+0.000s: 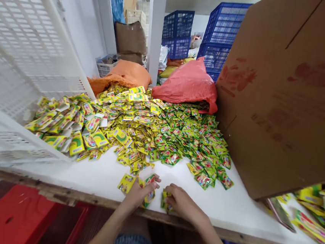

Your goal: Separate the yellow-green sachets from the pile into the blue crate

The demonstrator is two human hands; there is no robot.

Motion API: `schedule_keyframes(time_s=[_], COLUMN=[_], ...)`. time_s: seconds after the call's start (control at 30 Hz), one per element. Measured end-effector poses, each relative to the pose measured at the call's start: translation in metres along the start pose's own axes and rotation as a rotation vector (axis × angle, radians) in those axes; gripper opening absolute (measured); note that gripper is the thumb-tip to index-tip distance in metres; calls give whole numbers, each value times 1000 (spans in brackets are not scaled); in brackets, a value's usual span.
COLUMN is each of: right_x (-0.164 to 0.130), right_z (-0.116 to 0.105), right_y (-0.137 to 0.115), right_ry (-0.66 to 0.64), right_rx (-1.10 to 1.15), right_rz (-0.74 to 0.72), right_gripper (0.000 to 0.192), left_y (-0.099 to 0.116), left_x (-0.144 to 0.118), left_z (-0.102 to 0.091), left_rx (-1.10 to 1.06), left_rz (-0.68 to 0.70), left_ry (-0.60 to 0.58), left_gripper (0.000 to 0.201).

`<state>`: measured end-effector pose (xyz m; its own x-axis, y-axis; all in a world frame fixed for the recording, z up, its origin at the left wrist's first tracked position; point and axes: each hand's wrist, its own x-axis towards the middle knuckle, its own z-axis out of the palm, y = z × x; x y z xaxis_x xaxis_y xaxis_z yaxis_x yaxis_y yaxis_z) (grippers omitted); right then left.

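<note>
My left hand (136, 194) is closed around a small printed box (150, 190) in green, yellow and red, near the table's front edge. A pale flap seems to stand up at its far end. Beside that hand lies a yellow packet (126, 183), partly hidden by the fingers. My right hand (182, 202) curls over small green-and-yellow sachets (166, 200) at the table edge; how many is hidden. Beyond both hands spreads a heap of green sachets (178, 135), with yellow sachets (132, 155) left of it. Flattish yellow boxes (77, 143) pile up at the left.
A white perforated crate (17, 46) stands at the left, a large cardboard box (282, 99) at the right. Orange (129, 73) and red sacks (187, 82) lie behind the heap. Blue crates (226, 28) are stacked farther back. A red stool (12, 215) is below left.
</note>
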<state>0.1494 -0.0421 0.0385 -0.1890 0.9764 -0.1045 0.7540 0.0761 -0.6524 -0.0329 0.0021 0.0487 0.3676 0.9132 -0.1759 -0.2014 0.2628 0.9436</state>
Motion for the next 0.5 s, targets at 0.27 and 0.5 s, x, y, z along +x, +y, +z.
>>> schedule_keyframes(time_s=[0.27,0.5], right_x=[-3,-4], right_z=[45,7], right_y=[2,-10], right_ry=[220,195], right_rx=[346,406], right_rz=[49,65], right_gripper=[25,13], left_y=[-10,-7], left_x=[-2,-2], left_z=[-1,-6], left_rx=[33,-3], left_rz=[-197,-208], left_ry=[-85,-133], left_gripper=[24,27])
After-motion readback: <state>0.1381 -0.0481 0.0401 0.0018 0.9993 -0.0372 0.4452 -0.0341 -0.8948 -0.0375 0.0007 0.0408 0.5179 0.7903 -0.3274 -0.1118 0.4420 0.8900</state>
